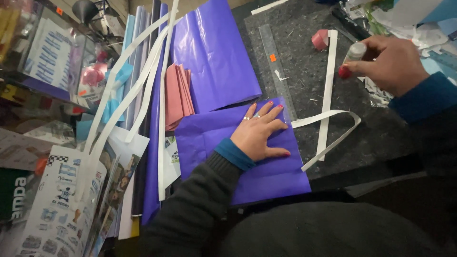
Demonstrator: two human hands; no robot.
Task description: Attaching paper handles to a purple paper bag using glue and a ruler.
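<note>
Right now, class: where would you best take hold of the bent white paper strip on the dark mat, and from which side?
Pinch the bent white paper strip at its raised fold, coming from the right. There it arches clear of the dark mat; its other end tucks against the purple paper under the left hand.

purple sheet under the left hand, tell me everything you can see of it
The purple sheet is thin, smooth, slightly glossy paper, roughly rectangular, lying flat on the dark mat with its near edge at the table's front. The left hand presses on it, palm down, fingers spread. A white paper strip loops beside its right edge. A bigger purple sheet lies just behind it.
</note>
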